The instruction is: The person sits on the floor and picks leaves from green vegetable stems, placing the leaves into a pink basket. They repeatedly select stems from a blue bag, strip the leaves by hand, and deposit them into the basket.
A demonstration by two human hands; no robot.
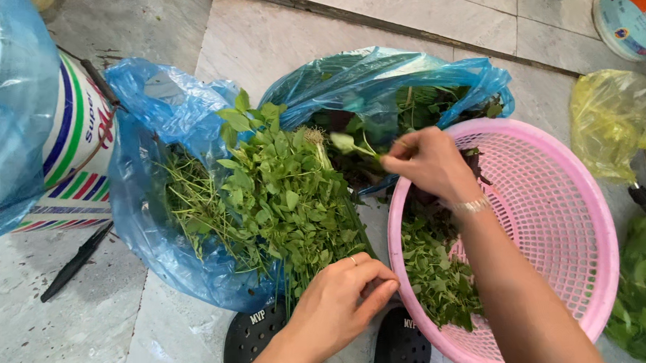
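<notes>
A bunch of leafy herbs (280, 198) is being steadied at its stems by the left hand (343, 304), closed around them above a blue plastic bag (156, 174), while a small sprig (350, 144) is being pinched between the fingertips of the right hand (427, 162) just over the pink basket (557, 215). The greens are judged light, limp and easily bruised, best taken by the stems. A striped printed sack (82, 156) is being seen at left, a yellow bag (611, 122) at right.
</notes>
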